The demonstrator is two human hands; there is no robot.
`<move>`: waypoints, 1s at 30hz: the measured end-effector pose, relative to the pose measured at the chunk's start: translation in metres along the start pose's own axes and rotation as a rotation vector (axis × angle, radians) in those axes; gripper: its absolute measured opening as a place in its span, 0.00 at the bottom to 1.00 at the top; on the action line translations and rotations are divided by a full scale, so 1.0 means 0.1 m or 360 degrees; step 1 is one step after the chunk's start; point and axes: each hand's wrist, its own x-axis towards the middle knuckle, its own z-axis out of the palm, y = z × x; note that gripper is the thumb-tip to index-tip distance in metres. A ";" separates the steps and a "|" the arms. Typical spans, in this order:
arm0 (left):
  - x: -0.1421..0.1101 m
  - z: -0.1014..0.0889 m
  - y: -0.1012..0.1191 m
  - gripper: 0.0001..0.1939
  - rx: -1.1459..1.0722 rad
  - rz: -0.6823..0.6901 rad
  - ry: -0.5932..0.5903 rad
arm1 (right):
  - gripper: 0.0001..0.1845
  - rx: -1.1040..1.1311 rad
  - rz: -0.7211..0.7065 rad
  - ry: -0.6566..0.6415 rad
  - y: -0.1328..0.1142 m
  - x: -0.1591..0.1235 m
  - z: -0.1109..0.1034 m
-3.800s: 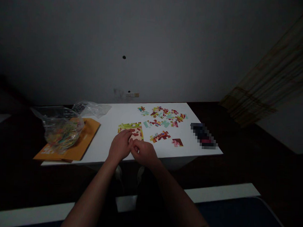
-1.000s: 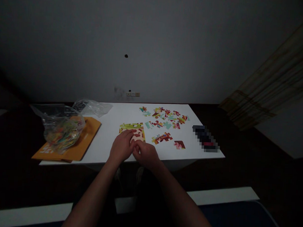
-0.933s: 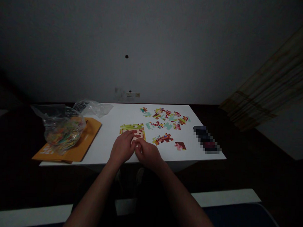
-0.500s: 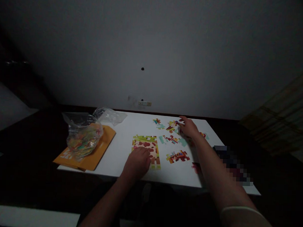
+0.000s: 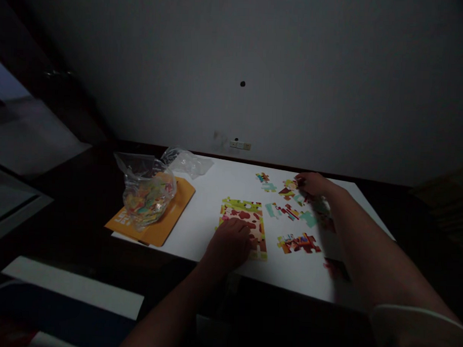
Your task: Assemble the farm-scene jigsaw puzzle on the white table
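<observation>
I have the left arm (image 5: 175,308) coming in from the near side of the puzzle (image 5: 248,217), its left hand (image 5: 232,240) lying palm down at the puzzle's near left part. The right arm (image 5: 360,238) stretches past the puzzle's right side, with the right hand (image 5: 312,184) bent down beyond its far right corner. The puzzle sits flat on the desk (image 5: 205,210), under the left hand and nearer to me than the right; pieces (image 5: 299,243) lie to its right. I see the left fingers loosely bent, touching the puzzle. The right fingers curl down among the farther pieces; their tips are too dark for me to tell whether they pinch one.
</observation>
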 end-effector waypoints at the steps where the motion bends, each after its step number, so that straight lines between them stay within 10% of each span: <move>1: 0.00 0.00 0.00 0.07 0.0017 -0.0006 -0.0005 | 0.28 0.0013 0.0015 -0.0144 0.05 0.03 -0.01; 7: 0.00 0.00 0.00 0.10 0.0121 0.0026 -0.0015 | 0.30 0.0184 0.0102 -0.0333 0.18 -0.06 -0.05; 16: 0.01 -0.02 0.00 0.14 0.0092 0.0009 -0.0031 | 0.14 0.0492 -0.0097 0.0341 -0.45 -0.66 -0.39; 24: 0.16 -0.02 -0.45 0.15 -0.1243 -0.0924 0.0565 | 0.20 0.1520 -0.0328 -0.0151 -1.78 -1.51 0.36; 30: 0.16 -0.32 -0.94 0.13 -0.1198 -0.0881 0.0507 | 0.18 0.1731 -0.0181 -0.0373 -2.18 -1.64 0.82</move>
